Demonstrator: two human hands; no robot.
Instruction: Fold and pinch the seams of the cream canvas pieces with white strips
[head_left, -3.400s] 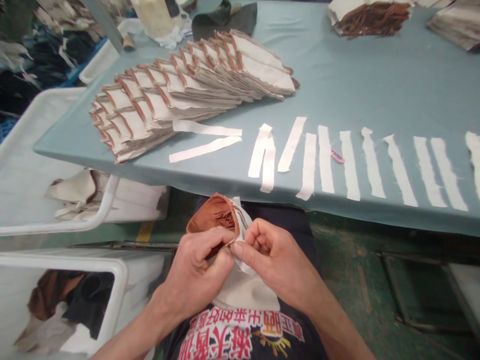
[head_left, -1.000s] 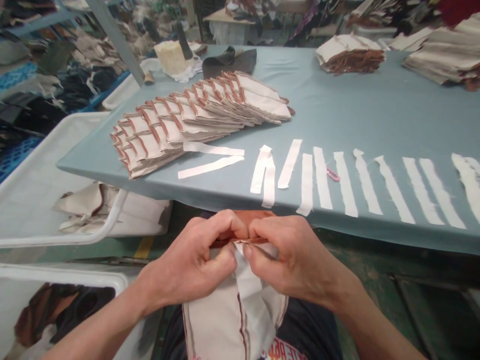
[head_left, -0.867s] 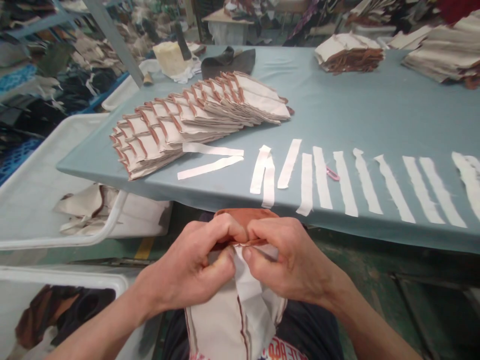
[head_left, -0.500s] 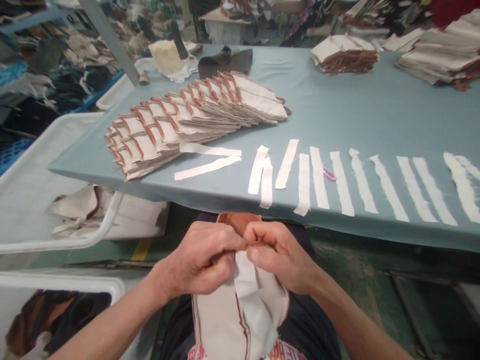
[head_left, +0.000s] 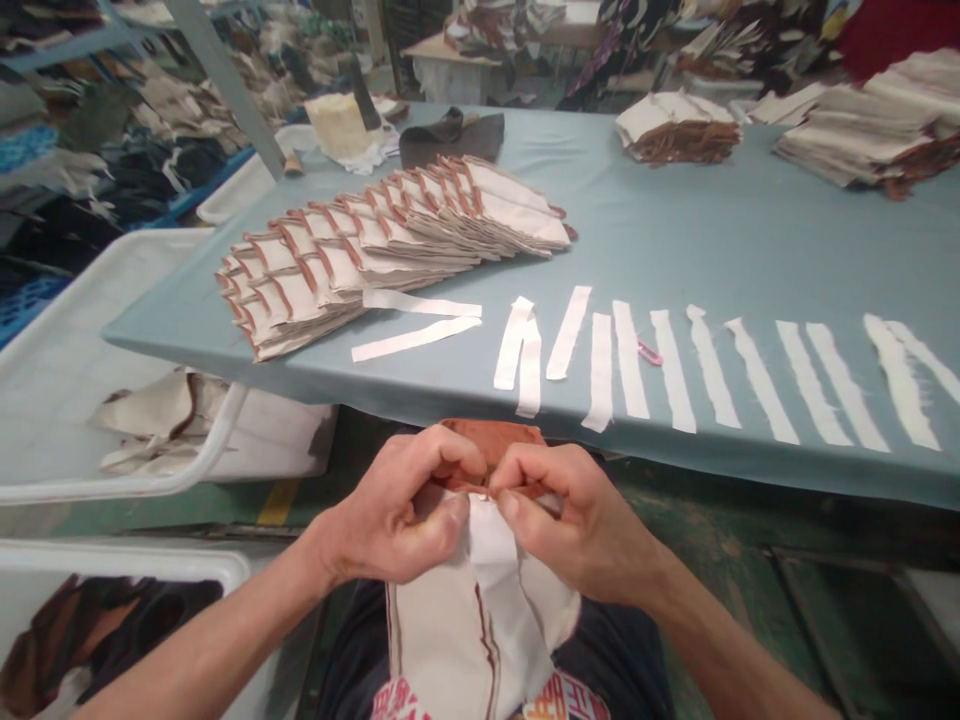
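Note:
A cream fabric piece with brown seams [head_left: 442, 635] hangs over my lap, its rust-brown part [head_left: 491, 437] showing beyond my fingers. Along its top edge lies a white cloth strip [head_left: 495, 550], running down over the cream side. My left hand [head_left: 409, 505] pinches that edge between thumb and fingers, left of the strip's end. Close beside it, my right hand [head_left: 559, 510] grips the edge and the strip's upper end from the right. Exactly what lies between the fingertips is partly hidden.
On the blue-green table [head_left: 675, 230] are a fanned pile of sewn pieces [head_left: 360, 240], several white strips [head_left: 630, 360], a pink clip [head_left: 650, 354] and stacks of pieces [head_left: 679, 127] at the back. White plastic bins [head_left: 225, 440] stand at left, holding fabric.
The left fingers have opened slightly away from the right hand, so more of the edge and the strip's end shows. The view has shifted a little.

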